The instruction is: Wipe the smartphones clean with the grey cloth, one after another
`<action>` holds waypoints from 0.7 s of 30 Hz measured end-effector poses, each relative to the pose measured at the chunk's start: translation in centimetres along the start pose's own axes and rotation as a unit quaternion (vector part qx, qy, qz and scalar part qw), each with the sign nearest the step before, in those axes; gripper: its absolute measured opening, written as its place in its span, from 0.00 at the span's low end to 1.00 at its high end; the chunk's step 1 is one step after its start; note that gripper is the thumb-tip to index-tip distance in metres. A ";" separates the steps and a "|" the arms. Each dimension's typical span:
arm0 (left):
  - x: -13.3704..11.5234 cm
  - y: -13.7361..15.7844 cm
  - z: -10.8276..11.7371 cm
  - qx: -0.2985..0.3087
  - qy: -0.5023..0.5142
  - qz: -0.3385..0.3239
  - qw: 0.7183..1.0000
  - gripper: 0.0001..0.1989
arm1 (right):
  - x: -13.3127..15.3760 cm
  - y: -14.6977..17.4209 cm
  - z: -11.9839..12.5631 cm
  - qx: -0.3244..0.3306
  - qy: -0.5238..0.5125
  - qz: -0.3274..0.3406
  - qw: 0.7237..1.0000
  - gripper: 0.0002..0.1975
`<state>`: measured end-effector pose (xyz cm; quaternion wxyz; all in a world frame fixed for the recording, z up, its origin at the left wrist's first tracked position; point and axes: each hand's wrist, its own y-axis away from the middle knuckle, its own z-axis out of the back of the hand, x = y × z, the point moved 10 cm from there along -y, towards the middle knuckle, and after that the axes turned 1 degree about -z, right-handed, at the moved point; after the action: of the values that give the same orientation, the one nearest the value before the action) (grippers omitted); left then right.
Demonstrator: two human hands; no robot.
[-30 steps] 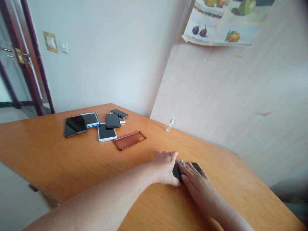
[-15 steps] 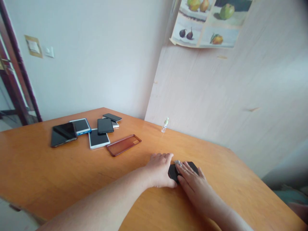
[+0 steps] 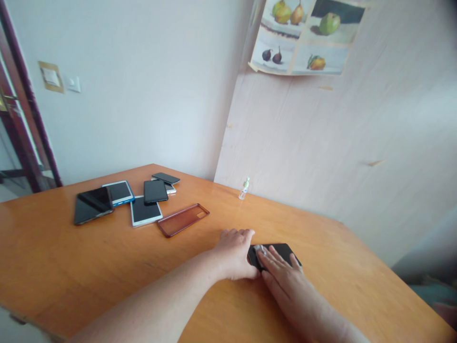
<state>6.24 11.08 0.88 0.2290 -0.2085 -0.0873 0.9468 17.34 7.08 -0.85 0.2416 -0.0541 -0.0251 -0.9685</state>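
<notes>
A black smartphone (image 3: 283, 252) lies flat on the table, screen side up as far as I can tell. My left hand (image 3: 236, 255) grips its left end between thumb and fingers. Over the screen, my right hand (image 3: 285, 274) presses a small crumpled whitish cloth (image 3: 262, 249) under its fingertips, close to my left thumb. The cloth is partly hidden by the fingers, and the near side of the phone is covered by my right hand.
A reddish see-through phone case (image 3: 183, 220) lies left of my hands. Beyond it are a white-edged tablet (image 3: 145, 214), a black phone (image 3: 155, 191), a blue-edged tablet (image 3: 119, 192) and a dark tablet (image 3: 93, 205). A small clear spray bottle (image 3: 244, 188) stands near the wall.
My right hand has slid the cloth slightly left and toward me over the phone, uncovering more of its far edge. My left hand keeps its grip. The camera view has tilted slightly.
</notes>
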 end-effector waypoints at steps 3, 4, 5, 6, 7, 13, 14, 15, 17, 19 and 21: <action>0.3 0.0 0.1 0.001 -0.002 0.004 1.000 0.43 | 0.8 0.3 -0.3 0.018 0.001 0.022 1.000 0.27; 0.4 0.0 0.1 0.006 -0.002 0.008 1.000 0.43 | -0.3 0.2 -0.2 0.010 0.020 -0.004 1.000 0.27; 0.5 0.0 0.1 0.011 -0.002 0.011 1.000 0.44 | -1.7 0.1 0.0 -0.003 0.045 -0.040 0.998 0.27; 0.6 0.0 0.1 0.014 -0.002 0.013 1.000 0.44 | -3.2 0.0 0.3 -0.015 0.070 -0.078 0.994 0.27; 0.6 0.0 0.1 0.016 -0.002 0.014 1.000 0.44 | -4.5 0.0 0.5 -0.024 0.090 -0.111 0.989 0.27; 0.4 0.0 0.4 0.012 0.007 0.004 1.000 0.41 | -1.1 0.3 0.1 0.006 0.064 -0.038 0.997 0.29; 0.3 0.0 0.5 0.008 0.007 0.000 1.000 0.39 | 0.4 0.5 -0.1 0.023 0.046 -0.004 0.999 0.29; 0.2 0.0 0.6 0.005 0.007 -0.003 1.000 0.38 | 1.4 0.9 -0.3 0.037 0.031 0.021 0.999 0.30; 0.2 0.0 0.6 0.007 0.010 -0.006 1.000 0.39 | 1.7 1.3 -0.2 0.046 0.028 0.030 0.998 0.30; 0.3 0.0 0.5 0.013 0.014 -0.002 1.000 0.41 | -0.5 1.4 0.3 0.026 0.062 -0.018 0.998 0.30; 0.5 0.0 0.4 0.017 0.015 0.002 1.000 0.43 | -3.4 1.4 1.0 -0.002 0.109 -0.082 0.991 0.29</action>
<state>5.70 11.29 1.08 0.2322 -0.2188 -0.0674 0.9453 21.04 7.49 -0.25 0.1630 0.0536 -0.0012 -0.9852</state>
